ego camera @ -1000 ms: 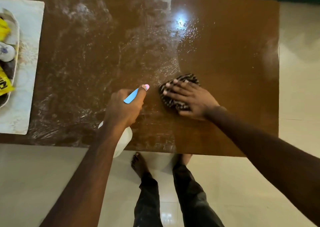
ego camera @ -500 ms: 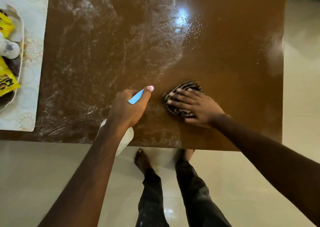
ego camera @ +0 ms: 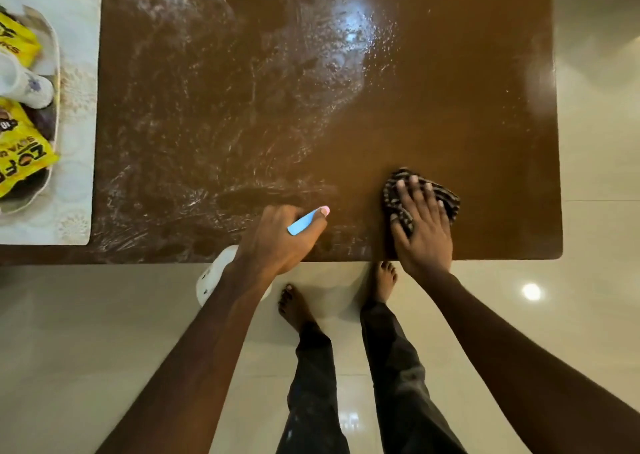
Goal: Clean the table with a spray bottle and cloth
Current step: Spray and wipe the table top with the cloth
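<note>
The glossy brown table (ego camera: 450, 90) is wet and streaked across its left and middle parts, with smoother surface on the right. My left hand (ego camera: 280, 242) grips a white spray bottle (ego camera: 214, 277) by its blue trigger and pink nozzle, held at the near table edge, nozzle pointing right. My right hand (ego camera: 422, 225) lies flat, fingers spread, pressing a dark striped cloth (ego camera: 440, 190) onto the table near the front edge. Part of the cloth is hidden under the palm.
At the far left a white placemat (ego camera: 78, 114) carries a tray (ego camera: 52, 162) with yellow snack packets (ego camera: 20, 162) and a white cup (ego camera: 24, 86). Pale tiled floor (ego camera: 104, 332) lies in front of the table, with my bare feet (ego camera: 298, 308) on it.
My right hand has slid the cloth to the right and toward the near edge. The left hand with the bottle stays at the front edge.
</note>
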